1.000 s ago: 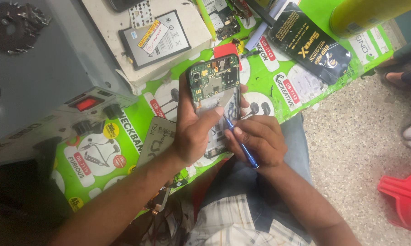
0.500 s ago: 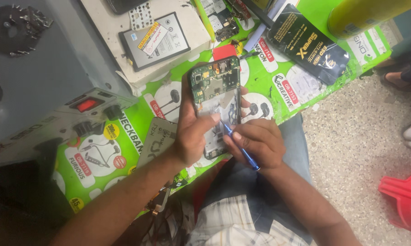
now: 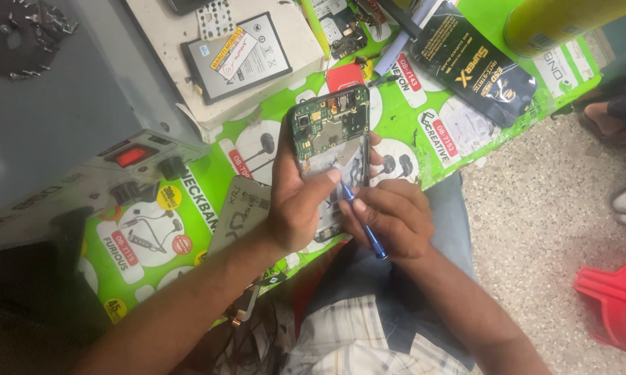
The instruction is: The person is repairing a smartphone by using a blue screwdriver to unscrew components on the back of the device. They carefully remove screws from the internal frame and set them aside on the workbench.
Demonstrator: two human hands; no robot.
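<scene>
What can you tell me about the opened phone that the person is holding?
The opened phone has its back cover off, baring a green circuit board with small metal parts at the top and a pale empty bay below. It is held tilted over the green table mat, top end pointing away. The left hand grips it from the side, thumb across the bay. The right hand pokes a blue-handled tool into its lower part.

Single head-worn view, looking steeply down at close range; green workbench mat upper left, speckled floor right.
</scene>
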